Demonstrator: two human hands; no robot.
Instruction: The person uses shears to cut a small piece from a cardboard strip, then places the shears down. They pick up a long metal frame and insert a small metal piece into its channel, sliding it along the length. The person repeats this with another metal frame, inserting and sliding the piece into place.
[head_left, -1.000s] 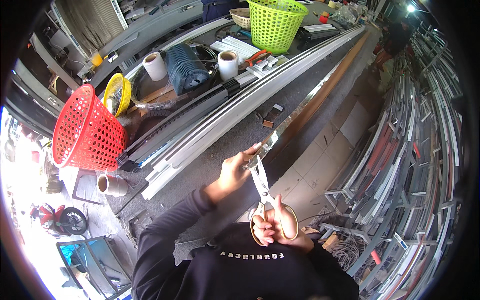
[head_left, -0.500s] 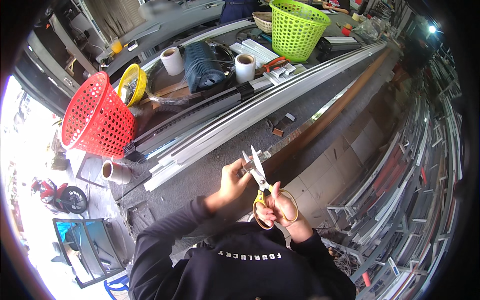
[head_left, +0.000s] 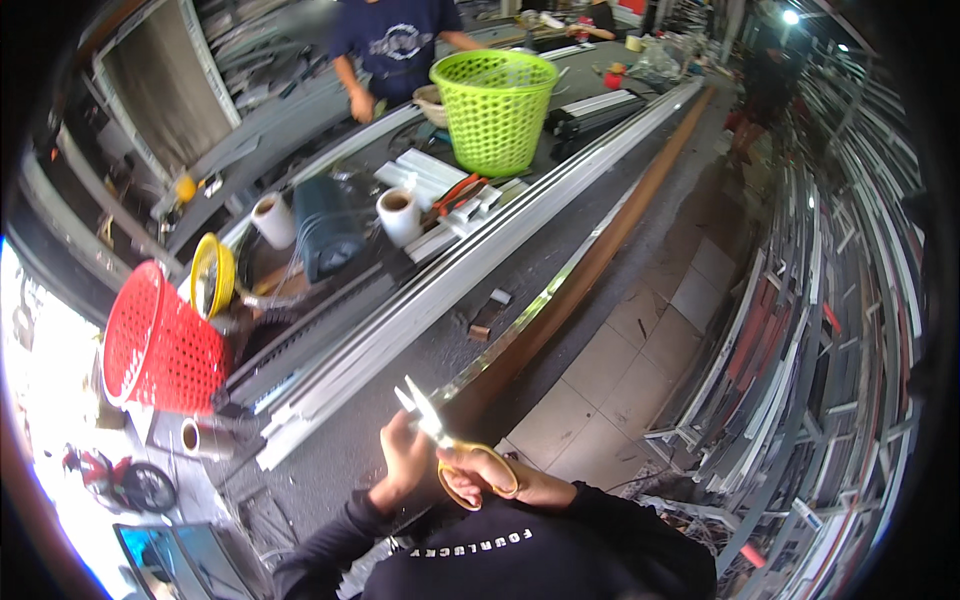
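Note:
A pair of scissors [head_left: 428, 416] with yellow handles is gripped in my right hand [head_left: 480, 474], the fingers through and around the handle loops. Its blades point up and away, a little apart. Close beside the blades, my left hand [head_left: 402, 452] is closed; whatever it pinches is blurred and partly behind the scissors. Both hands are above the near edge of the dark workbench [head_left: 370, 425]. Along that edge, a shiny narrow strip [head_left: 520, 318] runs away from my hands, next to a long brown bar [head_left: 600, 255].
Long white profiles [head_left: 450, 290] lie across the bench. Around them stand a red basket [head_left: 165, 345], a green basket [head_left: 495, 115], a yellow basket [head_left: 212, 275], white rolls [head_left: 400, 218] and orange-handled pliers [head_left: 460, 192]. Another person [head_left: 395, 45] stands opposite. Stacked bars [head_left: 790, 370] fill the right.
The view has swung, so the bench appears lower and farther left. My hands have drawn nearer my body, scissors still in the right. The person opposite now shows more fully.

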